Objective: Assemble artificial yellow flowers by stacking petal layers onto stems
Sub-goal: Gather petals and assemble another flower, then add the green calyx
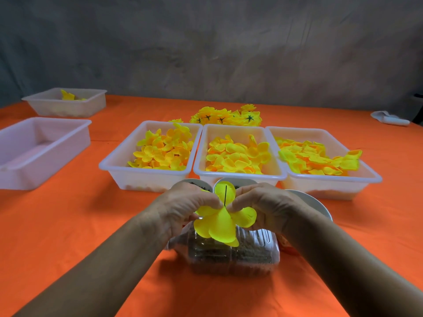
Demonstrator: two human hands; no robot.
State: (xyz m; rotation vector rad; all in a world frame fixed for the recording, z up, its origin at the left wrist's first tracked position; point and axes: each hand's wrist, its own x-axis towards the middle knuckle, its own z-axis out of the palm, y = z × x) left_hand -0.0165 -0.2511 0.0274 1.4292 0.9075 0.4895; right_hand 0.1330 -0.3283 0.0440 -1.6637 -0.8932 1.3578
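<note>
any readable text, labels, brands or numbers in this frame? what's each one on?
None readable.
Five trays, e.g. the middle tray: plain, no marks show.
Clear bottle lying under the hands: no label in view.
White thing at the far right edge: too small and blurred to tell.
Petal layer and stem: no print.

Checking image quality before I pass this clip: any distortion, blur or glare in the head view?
Head view: wide-angle bending curves the table edge and stretches the empty tub at left; lighting soft and even, faint shadows under the arms; the petal layer pinched by the left hand and right hand is slightly soft; yellow petals look oversaturated; no strong glare.
</note>
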